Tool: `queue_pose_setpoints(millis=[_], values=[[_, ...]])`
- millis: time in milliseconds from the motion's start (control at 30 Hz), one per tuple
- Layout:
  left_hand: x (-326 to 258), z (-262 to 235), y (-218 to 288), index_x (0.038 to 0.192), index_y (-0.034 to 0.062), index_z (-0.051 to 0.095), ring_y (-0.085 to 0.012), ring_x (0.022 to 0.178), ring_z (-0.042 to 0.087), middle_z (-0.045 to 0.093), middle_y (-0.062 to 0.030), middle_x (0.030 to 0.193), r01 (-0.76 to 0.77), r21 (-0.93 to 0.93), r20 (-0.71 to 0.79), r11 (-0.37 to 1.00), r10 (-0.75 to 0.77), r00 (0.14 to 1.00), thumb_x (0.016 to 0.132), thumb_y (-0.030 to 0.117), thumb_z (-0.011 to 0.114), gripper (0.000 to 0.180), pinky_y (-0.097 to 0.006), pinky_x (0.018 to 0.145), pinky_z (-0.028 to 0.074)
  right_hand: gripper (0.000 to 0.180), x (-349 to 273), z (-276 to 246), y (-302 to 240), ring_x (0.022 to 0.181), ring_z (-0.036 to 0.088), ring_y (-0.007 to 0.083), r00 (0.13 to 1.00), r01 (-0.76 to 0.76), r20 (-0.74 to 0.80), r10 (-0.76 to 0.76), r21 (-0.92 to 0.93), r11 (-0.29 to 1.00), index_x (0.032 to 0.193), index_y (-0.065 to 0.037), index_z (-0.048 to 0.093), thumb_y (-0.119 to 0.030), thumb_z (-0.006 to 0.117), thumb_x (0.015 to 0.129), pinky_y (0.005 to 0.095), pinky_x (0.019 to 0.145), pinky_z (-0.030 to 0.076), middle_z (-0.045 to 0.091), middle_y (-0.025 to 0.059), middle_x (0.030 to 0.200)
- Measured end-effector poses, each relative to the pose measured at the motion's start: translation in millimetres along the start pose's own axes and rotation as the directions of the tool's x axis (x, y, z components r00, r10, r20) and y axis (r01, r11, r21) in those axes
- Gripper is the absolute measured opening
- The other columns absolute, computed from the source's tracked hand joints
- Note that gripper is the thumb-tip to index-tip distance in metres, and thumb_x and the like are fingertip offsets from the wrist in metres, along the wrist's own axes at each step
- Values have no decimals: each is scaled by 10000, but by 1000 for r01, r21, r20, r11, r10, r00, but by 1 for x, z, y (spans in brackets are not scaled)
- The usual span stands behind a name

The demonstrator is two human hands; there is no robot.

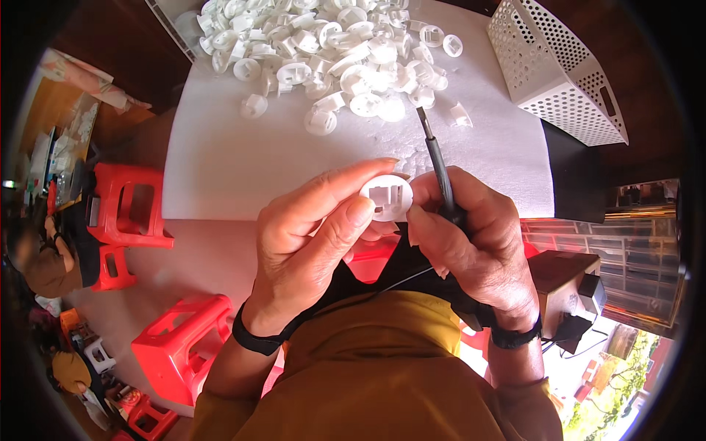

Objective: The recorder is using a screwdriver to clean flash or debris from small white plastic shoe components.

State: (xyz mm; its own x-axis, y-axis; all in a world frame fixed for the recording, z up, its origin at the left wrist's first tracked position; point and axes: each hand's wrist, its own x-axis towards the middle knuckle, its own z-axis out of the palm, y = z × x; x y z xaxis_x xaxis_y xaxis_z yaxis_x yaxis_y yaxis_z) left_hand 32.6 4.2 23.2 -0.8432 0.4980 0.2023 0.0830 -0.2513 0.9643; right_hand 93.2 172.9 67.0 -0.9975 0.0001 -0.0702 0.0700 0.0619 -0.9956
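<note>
Head view shows the left hand [309, 242] pinching a round white plastic disc [386, 198] between thumb and fingers, its slotted face turned up so the recess can be seen. Just right of the disc, the right hand [474, 235] is clamped on a dark screwdriver [439, 165], shaft pointing away. Beyond the disc, a heap of matching smooth white pieces [331, 51] lies on a white foam sheet [243, 162]; a perforated white basket [559, 66] stands far right of it.
</note>
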Motion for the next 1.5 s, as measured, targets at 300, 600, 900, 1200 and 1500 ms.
queue_pose_setpoints(millis=[300,600,900,1200,1500], values=[[1,-2,-2,1211,-35,579,-112,812,635,652,-98,1034,-55,-37,44,998,57,997,963,108,535,290,-226,717,521,134,3,-2,-20,629,500,37,992,-124,-13,123,-122,985,888,20,602,-109,624,912,218,533,412,582,-2,674],[10,-11,-8,1248,-39,537,-163,879,633,626,-170,1121,-10,67,35,998,8,999,963,180,539,360,-293,782,516,149,-4,-76,-57,418,394,7,861,-91,-501,-92,-329,940,811,-25,578,-130,601,913,178,352,270,481,-35,550],[15,-21,-12,1216,-24,561,-146,872,622,628,-124,1089,33,100,-38,994,-29,999,969,177,537,319,-269,790,506,168,24,-144,-58,415,397,4,697,-8,-592,-405,-572,820,884,-40,624,-205,604,911,181,352,273,483,-46,564],[18,-19,-16,1211,-28,572,-136,845,626,646,-138,1064,38,109,-46,993,-34,998,976,179,509,319,-270,752,496,202,61,-82,5,619,565,265,974,-111,-201,-101,-820,562,889,20,602,-179,628,863,378,587,447,571,138,656],[13,-9,1,1232,-28,545,-141,811,632,636,-109,1018,119,70,-21,990,-118,993,988,255,505,376,-258,722,522,238,20,-34,-14,662,605,329,868,362,104,-485,-802,476,1008,-40,601,-1,656,779,386,553,486,577,105,794]])
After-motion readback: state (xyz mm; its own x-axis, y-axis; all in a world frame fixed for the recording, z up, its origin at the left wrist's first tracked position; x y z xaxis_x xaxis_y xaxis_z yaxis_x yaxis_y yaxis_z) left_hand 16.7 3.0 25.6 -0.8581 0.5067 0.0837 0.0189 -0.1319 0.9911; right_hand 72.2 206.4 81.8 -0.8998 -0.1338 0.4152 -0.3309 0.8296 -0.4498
